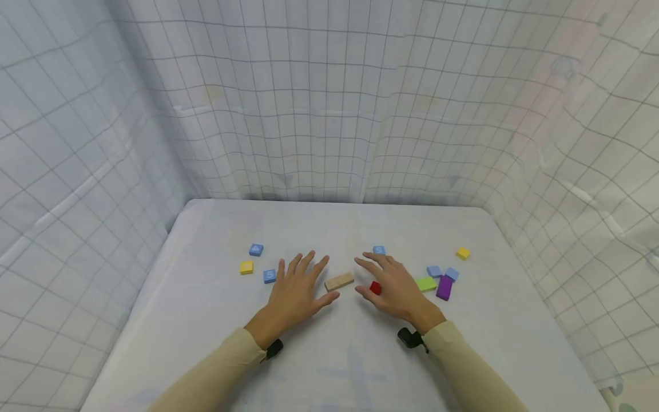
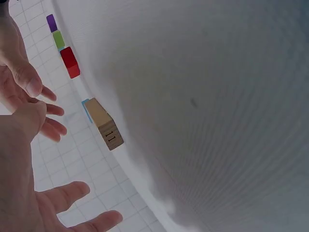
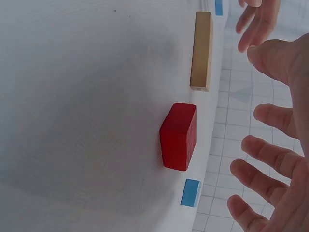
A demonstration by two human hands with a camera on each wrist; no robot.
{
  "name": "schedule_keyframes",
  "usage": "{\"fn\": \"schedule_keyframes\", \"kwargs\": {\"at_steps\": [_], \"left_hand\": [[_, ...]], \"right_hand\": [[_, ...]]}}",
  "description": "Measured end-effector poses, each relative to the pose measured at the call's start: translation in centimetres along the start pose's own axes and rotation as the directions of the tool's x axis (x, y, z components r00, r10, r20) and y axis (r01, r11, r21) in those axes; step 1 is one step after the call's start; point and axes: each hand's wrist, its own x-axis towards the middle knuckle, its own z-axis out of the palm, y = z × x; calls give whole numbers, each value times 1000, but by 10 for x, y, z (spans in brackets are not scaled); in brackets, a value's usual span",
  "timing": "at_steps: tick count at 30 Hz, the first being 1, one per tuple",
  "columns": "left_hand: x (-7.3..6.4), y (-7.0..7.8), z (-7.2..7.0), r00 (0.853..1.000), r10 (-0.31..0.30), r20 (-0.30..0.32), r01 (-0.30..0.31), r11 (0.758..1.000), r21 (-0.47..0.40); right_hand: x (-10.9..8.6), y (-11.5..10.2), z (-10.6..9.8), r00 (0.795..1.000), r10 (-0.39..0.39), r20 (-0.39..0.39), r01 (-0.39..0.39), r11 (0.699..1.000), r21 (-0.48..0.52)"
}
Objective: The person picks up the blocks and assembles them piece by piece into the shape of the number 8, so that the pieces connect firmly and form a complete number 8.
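Observation:
My left hand hovers over the white table with fingers spread, holding nothing. Just right of it lies a plain wooden block, whose end carries dark markings in the left wrist view. A blue tile with a 5 sits beside its outer fingers. My right hand, also empty with fingers apart, is above a red block, which shows between thumb and fingers. In the right wrist view the red block stands apart from the fingertips. Beyond that hand's fingertips is another blue tile, partly covered.
Right of the right hand lie a lime green block, a purple block and two blue tiles. A yellow tile lies farther right. At left are a blue tile and a yellow one. Gridded curtains surround the table.

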Motion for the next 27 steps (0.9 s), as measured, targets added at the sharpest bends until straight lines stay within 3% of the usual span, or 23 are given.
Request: {"fn": "schedule_keyframes", "kwargs": {"at_steps": [8,13,21,27], "left_hand": [[7,2,5,1000,17,2,-17,1000,-13],[9,2,10,1000,28,-9,-28,999,15],[12,3,9,999,42,-13,-42,999,29],[15,5,7,999,35,-16,-35,999,-7]], "right_hand": [[10,-1,4,998,-12,65,7,997,76],[16,-1,9,995,-27,96,20,997,75],[28,-1,17,991,-98,88,92,993,67],[36,-2,20,989,-99,106,93,993,66]]}}
